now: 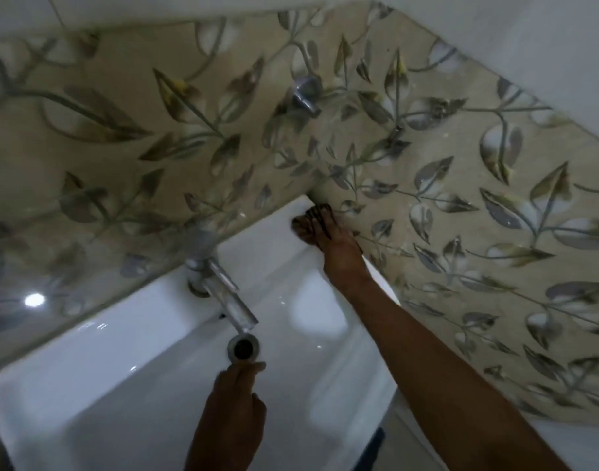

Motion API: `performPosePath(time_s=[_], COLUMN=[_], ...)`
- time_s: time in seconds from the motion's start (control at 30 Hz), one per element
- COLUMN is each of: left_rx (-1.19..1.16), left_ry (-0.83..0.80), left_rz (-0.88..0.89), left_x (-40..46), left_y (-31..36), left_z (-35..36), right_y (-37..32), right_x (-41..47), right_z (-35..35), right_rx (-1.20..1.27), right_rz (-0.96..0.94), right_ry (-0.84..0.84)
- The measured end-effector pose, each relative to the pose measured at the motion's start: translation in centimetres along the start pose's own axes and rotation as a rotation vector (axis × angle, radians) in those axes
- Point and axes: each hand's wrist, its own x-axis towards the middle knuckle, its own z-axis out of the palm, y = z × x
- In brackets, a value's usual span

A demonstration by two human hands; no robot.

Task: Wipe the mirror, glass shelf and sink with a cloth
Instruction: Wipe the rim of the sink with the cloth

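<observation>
A blurred, tilted view is looking down from the person's head into a bathroom corner. No brand, label or writing is showing anywhere.

One white ceramic sink, glossy and rectangular with rounded inner edges, is filling the lower left and reflecting small points of light. One chrome tap is rising from the sink's back ledge, its straight spout reaching forward to a round open mouth.

Two bare hands are reaching in. The right hand is stretching on a long forearm to the sink's far back corner, where the ledge is meeting two tiled walls. Its fingers are lying bunched and pressed down on the ledge. The cloth is not plainly showing; whether something pale is lying under the fingers cannot be told through the blur.

The left hand is rising from the bottom edge, its fingers curling just under the spout's mouth and touching it; whether they are actually gripping it cannot be told.

Glossy beige wall tiles, printed with grey and olive leaves on thin stems, are covering both walls. One chrome wall fitting is projecting from the tiles above the corner.
</observation>
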Motion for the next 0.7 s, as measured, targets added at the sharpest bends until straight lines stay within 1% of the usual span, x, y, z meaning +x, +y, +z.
performPosePath(time_s=[0.1, 0.23, 0.3, 0.37, 0.43, 0.5, 0.53, 0.57, 0.7], left_rx=[-0.026, -0.028, -0.038, -0.035, -0.040, -0.033, -0.026, -0.018, -0.019], left_ry=[-0.063, -0.094, -0.111, -0.133, -0.151, -0.142, -0.130, -0.111, -0.035], left_rz=[-0.052, -0.032, -0.019, -0.009, -0.028, -0.043, -0.049, -0.050, -0.027], left_x=[-0.7, -1.4, -1.7, -1.9, -2.2, -2.7, -2.9, -3.1, -3.2], left_y=[0.5, 1.5, 1.9, 2.0, 1.6, 1.0, 0.8, 0.7, 0.3], left_z=[0.5, 1.5, 1.7, 1.8, 1.9, 2.1, 2.3, 2.4, 2.5], right_y=[1.0, 2.6, 2.7, 1.1, -1.3, -2.6, -2.6, -2.2, 1.8], right_x=[-5.8, -16.5, -21.5, -25.5, -28.3, -29.7, -29.9, -29.6, -24.0], right_z=[-1.1, -2.7, -3.0, -3.2, -2.8, -2.1, -1.8, -1.7, -3.2], right_rx=[-0.018, -0.067, -0.033, 0.039, 0.060, 0.063, 0.044, 0.033, 0.016], right_rz=[0.113, 0.273, 0.355, 0.429, 0.403, 0.358, 0.333, 0.319, 0.321], right_ry=[0.053, -0.018, 0.048, 0.083, 0.071, 0.027, -0.019, -0.027, 0.037])
